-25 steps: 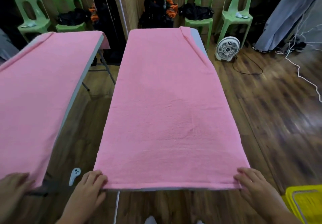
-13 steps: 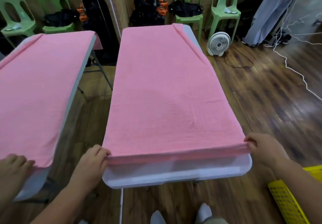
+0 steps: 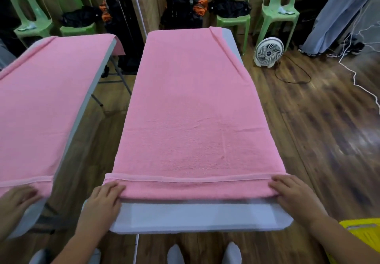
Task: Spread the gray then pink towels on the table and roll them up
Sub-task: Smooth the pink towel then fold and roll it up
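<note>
A pink towel (image 3: 193, 107) lies spread along the white folding table (image 3: 197, 216) in front of me. Its near edge is turned over once into a narrow fold (image 3: 195, 188) with a hem line across it, baring a strip of tabletop. My left hand (image 3: 103, 201) holds the fold's left end, fingers curled over it. At the fold's right end, my right hand (image 3: 293, 194) has its fingers on top and the thumb tucked at the fold's front edge. No gray towel is in view.
At the left is a second pink-covered table (image 3: 41, 107) with another hand (image 3: 15, 199) on its fold, like a mirror image. A yellow basket (image 3: 362, 235) sits at my lower right. A white fan (image 3: 268, 52), cables and green chairs (image 3: 234, 15) stand beyond on the wooden floor.
Both hands took the towel's near edge from the table end, lifted it and folded it forward onto the towel. A strip of white tabletop is now bare.
</note>
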